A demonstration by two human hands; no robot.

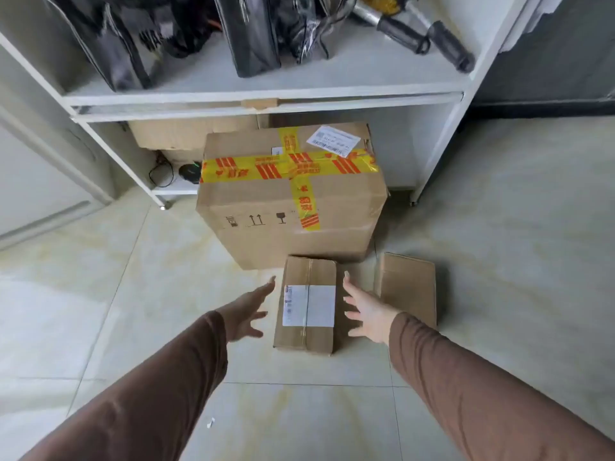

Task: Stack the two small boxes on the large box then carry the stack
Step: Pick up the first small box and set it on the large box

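Head view: at the far left a white shelf unit (100, 104) stands on the tiled floor (100, 294), with black bags (109, 44) on its upper board. The left hand (248, 312), in a brown sleeve (149, 377), reaches forward with fingers spread wide, holding nothing, just left of the labelled small box (307, 304). That box lies flat on the floor between both hands, its far end close against the large box (293, 194), which sits in front of the shelf and is crossed with yellow and red tape. The right hand (366, 314) is likewise spread open and empty, just right of that box. The plain small box (407, 287) lies on the floor beyond the right hand, near the large box's right corner.
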